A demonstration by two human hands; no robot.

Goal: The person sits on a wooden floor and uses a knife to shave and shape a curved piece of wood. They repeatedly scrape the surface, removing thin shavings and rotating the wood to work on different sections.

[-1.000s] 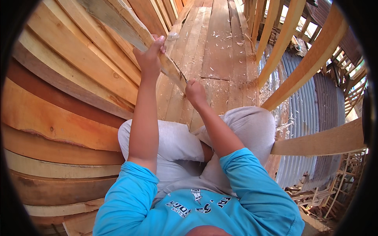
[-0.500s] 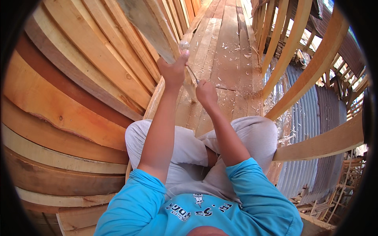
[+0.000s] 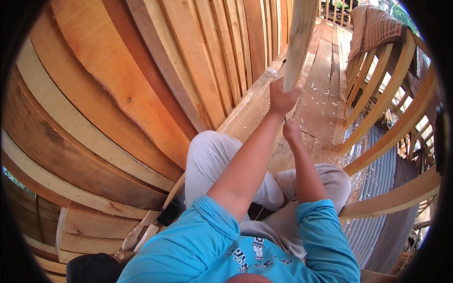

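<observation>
My left hand point(image 3: 285, 98) is wrapped round the lower part of a pale wooden plank point(image 3: 302, 42), which rises away from me above the deck. Just below it, my right hand point(image 3: 292, 130) is closed in a fist. A thin metal tool shows at that fist half a second ago; now only a short bit peeks out, and its kind cannot be made out. The plank's lower end is mostly hidden behind my hands. I sit cross-legged, both forearms stretched forward over my legs.
Wood shavings lie on the plank deck point(image 3: 321, 89). Upright boards point(image 3: 188, 56) wall the left side. Curved wooden ribs point(image 3: 377, 141) line the right, with corrugated metal sheets point(image 3: 377, 188) beyond. A striped cloth point(image 3: 375, 30) hangs over the ribs. A clear rounded object point(image 3: 270, 73) rests on the left ledge.
The view has swung left, so hands and plank appear farther right. The plank now stands more upright in the picture. Both hands keep their grip, and less of the metal tool shows.
</observation>
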